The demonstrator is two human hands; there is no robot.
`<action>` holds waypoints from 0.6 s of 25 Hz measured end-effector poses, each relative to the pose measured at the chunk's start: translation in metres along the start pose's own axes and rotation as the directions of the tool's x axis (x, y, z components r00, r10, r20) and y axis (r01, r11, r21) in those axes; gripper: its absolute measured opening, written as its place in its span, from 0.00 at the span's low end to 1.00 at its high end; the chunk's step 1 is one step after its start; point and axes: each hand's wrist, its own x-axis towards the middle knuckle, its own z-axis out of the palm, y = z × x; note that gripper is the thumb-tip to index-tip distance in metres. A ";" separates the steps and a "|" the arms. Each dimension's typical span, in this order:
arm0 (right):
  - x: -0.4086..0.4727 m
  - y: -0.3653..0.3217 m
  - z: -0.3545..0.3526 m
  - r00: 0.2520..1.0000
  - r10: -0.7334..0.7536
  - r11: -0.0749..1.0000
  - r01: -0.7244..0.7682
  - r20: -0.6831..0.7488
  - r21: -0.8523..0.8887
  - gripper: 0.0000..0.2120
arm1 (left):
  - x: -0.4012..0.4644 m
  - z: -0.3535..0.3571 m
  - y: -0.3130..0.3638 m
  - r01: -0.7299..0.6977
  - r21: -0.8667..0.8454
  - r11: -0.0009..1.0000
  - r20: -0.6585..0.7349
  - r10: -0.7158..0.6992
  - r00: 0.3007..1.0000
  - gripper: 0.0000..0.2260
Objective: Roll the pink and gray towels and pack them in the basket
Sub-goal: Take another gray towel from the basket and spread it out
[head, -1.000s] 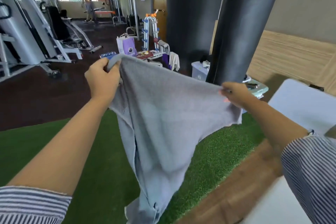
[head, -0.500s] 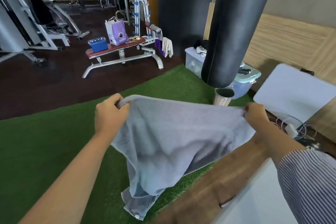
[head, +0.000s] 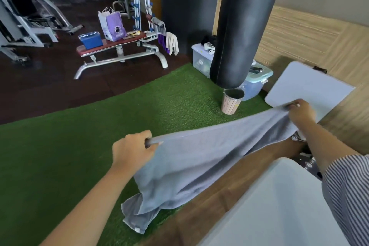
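Left hand (head: pixel 131 151) and right hand (head: pixel 301 113) each pinch a top corner of soft gray terry towel (head: pixel 199 166), stretched over green turf (head: pixel 79 146).

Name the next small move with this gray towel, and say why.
Probably lay it flat on the white table. The left hand and right hand hold the gray towel stretched by its top corners, its lower end drooping to the green turf, still unrolled.

Gray towel (head: pixel 201 164) stretched out in the air between your two hands, one top corner pinched in your left hand (head: pixel 130 151), the other in your right hand (head: pixel 301 113), unrolled cloth sagging below them, lower end hanging bunched beneath your left hand.
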 end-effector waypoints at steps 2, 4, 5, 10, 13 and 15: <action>0.014 0.005 -0.023 0.999 -0.015 0.995 0.018 -0.035 0.095 0.13 | -0.007 -0.004 0.025 -0.023 -0.034 0.999 -0.065 0.021 0.998 0.20; 0.018 0.018 -0.043 0.998 -0.014 0.989 0.023 -0.062 0.145 0.13 | -0.021 -0.005 0.048 -0.027 -0.085 0.996 -0.110 0.018 0.994 0.20; 0.014 0.030 -0.053 0.998 -0.018 0.988 0.026 -0.057 0.150 0.13 | -0.033 -0.003 0.060 -0.014 -0.113 0.993 -0.096 0.003 0.995 0.20; -0.026 0.145 -0.055 0.976 -0.088 0.979 0.122 0.201 -0.165 0.10 | -0.130 0.050 0.098 0.016 -0.101 0.995 0.191 0.004 0.982 0.17; -0.056 0.223 -0.041 0.920 -0.069 0.903 0.221 0.385 -0.367 0.09 | -0.205 0.090 0.106 0.003 -0.030 1.000 0.358 0.008 0.934 0.13; -0.080 0.260 -0.050 0.904 0.009 0.918 0.163 0.428 -0.362 0.10 | -0.253 0.105 0.112 -0.061 -0.026 0.998 0.453 0.066 0.889 0.16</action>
